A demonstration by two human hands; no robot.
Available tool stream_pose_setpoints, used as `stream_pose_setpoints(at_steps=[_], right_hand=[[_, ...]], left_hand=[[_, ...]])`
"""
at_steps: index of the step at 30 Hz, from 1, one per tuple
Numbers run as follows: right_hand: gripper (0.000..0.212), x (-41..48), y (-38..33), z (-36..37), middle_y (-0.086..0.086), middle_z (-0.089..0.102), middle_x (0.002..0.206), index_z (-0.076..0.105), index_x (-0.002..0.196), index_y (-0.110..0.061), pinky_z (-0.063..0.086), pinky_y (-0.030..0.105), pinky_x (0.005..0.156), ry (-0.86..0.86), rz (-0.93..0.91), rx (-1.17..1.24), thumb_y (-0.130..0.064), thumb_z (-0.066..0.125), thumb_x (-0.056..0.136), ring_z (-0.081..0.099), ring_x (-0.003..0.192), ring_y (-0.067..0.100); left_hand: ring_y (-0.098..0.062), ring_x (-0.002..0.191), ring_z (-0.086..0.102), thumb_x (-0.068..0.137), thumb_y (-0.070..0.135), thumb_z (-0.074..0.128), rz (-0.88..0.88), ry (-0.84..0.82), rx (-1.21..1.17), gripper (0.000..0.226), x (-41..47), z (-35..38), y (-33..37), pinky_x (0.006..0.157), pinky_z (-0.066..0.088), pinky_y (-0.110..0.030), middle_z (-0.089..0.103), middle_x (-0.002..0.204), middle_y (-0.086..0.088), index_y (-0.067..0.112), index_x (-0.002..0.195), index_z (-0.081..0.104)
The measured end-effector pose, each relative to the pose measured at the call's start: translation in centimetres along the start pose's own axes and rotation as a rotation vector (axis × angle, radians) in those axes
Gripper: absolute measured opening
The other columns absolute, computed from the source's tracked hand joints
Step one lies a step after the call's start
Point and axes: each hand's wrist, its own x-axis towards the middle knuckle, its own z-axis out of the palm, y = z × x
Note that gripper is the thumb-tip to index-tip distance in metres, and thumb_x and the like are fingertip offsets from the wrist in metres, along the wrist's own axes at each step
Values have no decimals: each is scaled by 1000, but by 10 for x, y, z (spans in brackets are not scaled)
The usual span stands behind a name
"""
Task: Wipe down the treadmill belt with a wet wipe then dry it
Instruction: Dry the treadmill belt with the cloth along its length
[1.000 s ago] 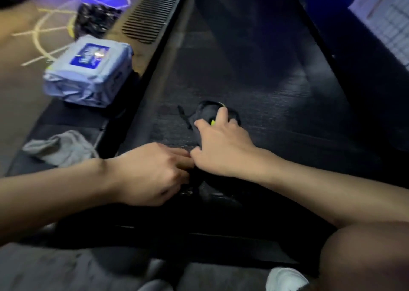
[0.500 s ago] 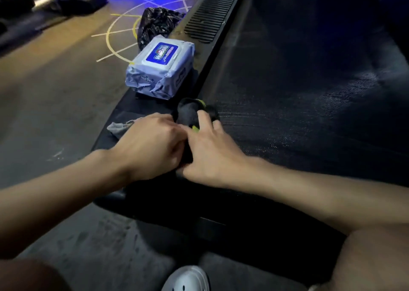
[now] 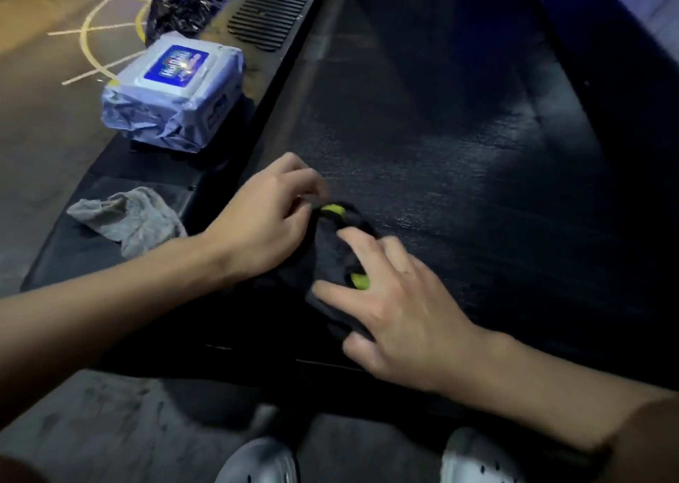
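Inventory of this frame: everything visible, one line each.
treadmill belt: 1, black, centre to right
side rail: 1, black, left of belt
ribbed strip: 1, black, far along rail
wipe pack: 1, pale blue with blue label, on rail
used wipe: 1, grey, crumpled on rail
plastic bag: 1, black, beyond pack
dark cloth: 1, black with yellow-green patches, on belt
floor: brown-grey, yellow lines, left
shoes: 2, white, bottom edge
left hand: pinches cloth's far edge
right hand: fingers spread, pressing cloth

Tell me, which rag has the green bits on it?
The dark cloth on the treadmill belt, under the right hand. It has bright green patches; the crumpled grey wipe on the side rail is plain grey.
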Motion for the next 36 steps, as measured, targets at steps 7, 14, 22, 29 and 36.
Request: stream_pose_setpoints(at_steps=[7,14,22,29,36], right_hand=[[54,-70,42,-10,15,43,143,62,120,-32,56,47,77,158,290,46,-36,57,67,53,104,37],[53,-116,71,-13,2,44,140,60,114,-39,55,43,67,355,661,29,-42,49,62,54,106,33],[57,-168,119,-30,5,28,149,48,136,-45,46,47,89,276,1168,-111,-33,64,82,40,130,34],[56,-136,115,-32,11,37,145,52,138,-40,45,45,94,303,1134,-53,-39,60,83,45,124,38],[60,-58,86,-28,5,33,141,45,138,-47,49,42,91,171,793,-9,-43,58,80,43,120,33]], left_hand=[[-18,129,40,77,44,18,194,-372,306,66,22,47,25,100,35,-46,47,135,9,35,135,47],[-18,123,43,85,47,24,403,-468,340,54,49,86,76,97,38,-43,47,129,7,33,130,50],[-21,112,44,82,46,28,445,-452,446,50,61,97,81,90,41,-41,47,121,8,36,126,51],[-24,107,48,83,39,42,369,-392,336,43,67,92,63,91,44,-41,51,118,2,30,123,57],[-23,111,44,86,19,50,269,-354,260,47,61,79,58,102,38,-36,48,122,-3,18,133,45]])
